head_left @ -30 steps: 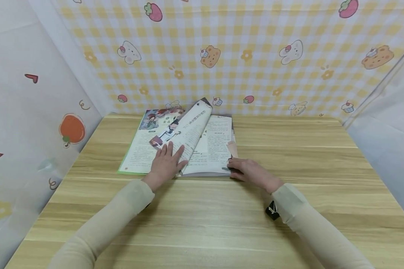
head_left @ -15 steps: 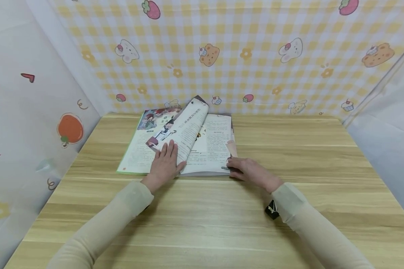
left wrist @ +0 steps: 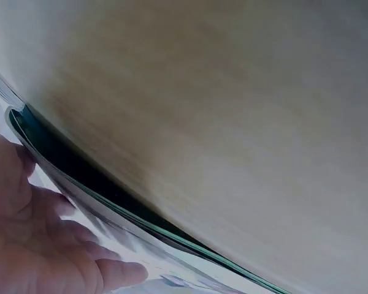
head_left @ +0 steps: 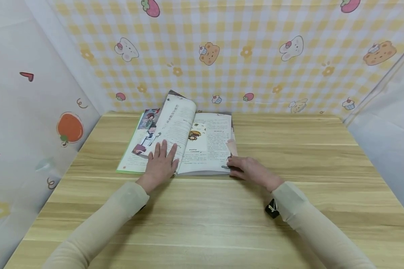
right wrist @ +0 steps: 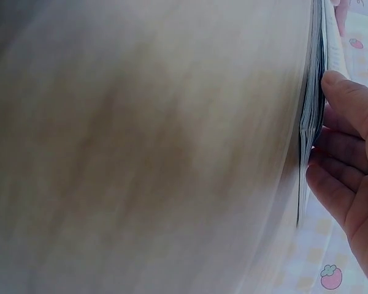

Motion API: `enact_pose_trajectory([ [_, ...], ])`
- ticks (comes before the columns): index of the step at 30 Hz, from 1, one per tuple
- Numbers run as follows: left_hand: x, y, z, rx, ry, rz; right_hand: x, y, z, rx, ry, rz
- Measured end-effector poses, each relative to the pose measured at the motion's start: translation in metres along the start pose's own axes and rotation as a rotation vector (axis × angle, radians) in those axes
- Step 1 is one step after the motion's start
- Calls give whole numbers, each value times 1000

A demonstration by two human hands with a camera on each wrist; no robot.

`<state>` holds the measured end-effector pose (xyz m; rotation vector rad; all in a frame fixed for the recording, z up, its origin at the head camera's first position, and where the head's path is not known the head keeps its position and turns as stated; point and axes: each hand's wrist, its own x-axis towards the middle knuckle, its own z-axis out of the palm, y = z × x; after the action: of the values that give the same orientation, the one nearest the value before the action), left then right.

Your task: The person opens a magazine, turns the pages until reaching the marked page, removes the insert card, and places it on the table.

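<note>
A book point(head_left: 219, 134) lies open on the wooden table, printed with text and coloured pictures. Over its left side a page point(head_left: 176, 116) slants, its top curling up, and the left hand point(head_left: 159, 164) presses on its lower part with spread, straight fingers. On the right side lies a white card-like rectangle point(head_left: 198, 138) with a small brown cartoon figure. The right hand point(head_left: 250, 172) holds the book's lower right corner; in the right wrist view the thumb point(right wrist: 343, 89) lies at the page edges, with fingers bent beside them. Its fingertips are partly hidden.
Wooden table point(head_left: 306, 157) surface extends around the book. A yellow checked cloth point(head_left: 249, 74) with cartoon prints stands behind, and white cloth point(head_left: 27, 130) hangs at the left side. A small black device point(head_left: 272, 210) sits under the right wrist.
The slanting page has swung further left, with the left hand moving slightly left on it. More of the right-hand side and the cartoon rectangle now show. The right hand has stayed at the corner.
</note>
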<state>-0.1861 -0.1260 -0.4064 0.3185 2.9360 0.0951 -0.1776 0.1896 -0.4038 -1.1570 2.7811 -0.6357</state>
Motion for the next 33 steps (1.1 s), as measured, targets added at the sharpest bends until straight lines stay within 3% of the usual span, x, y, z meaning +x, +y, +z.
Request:
enact_pose_trajectory([
  [8, -7, -4, -2, -34, 0, -4, 0, 0, -2, 4, 12, -4],
  [23, -16, -12, -4, 75, -39, -11, 0, -1, -2, -1, -7, 0],
  [33, -14, -12, 2, 105, -40, 29, 0, -1, -2, -1, -16, 20],
])
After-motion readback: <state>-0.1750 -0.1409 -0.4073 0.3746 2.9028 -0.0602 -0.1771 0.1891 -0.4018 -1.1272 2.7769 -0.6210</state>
